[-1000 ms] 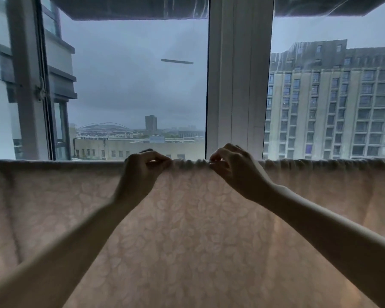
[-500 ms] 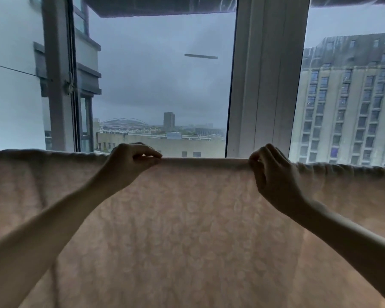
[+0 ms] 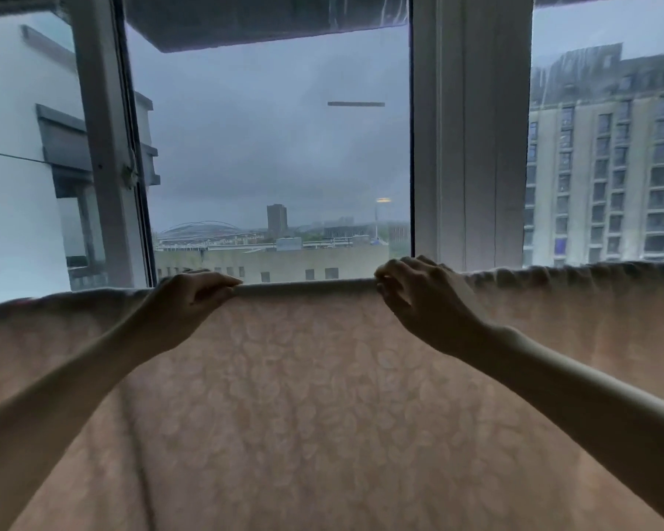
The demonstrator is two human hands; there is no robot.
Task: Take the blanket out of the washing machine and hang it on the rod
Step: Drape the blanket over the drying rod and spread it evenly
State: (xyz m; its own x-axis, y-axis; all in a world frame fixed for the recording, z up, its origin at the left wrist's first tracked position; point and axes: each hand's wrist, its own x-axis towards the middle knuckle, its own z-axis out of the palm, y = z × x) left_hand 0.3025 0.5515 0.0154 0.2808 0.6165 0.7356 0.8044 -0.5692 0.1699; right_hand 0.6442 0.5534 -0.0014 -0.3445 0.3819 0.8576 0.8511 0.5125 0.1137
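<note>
A pale pink blanket (image 3: pixel 307 396) with a leaf pattern hangs across the whole width of the view, folded over a rod that it hides completely. Its top edge is stretched smooth between my hands and bunched to the right of them. My left hand (image 3: pixel 192 297) pinches the top edge left of centre. My right hand (image 3: pixel 418 297) grips the same edge right of centre, fingers curled over it. The washing machine is out of view.
Close behind the blanket stands a large window with a white frame post (image 3: pixel 472 147) at centre right and a hinged grey sash (image 3: pixel 104 147) at the left. Outside are a tall building (image 3: pixel 610 178), low roofs and a grey sky.
My hands have slid apart along the top edge, left hand leftward and right hand rightward. The bunched fabric between them is now pulled flat. The view has shifted slightly.
</note>
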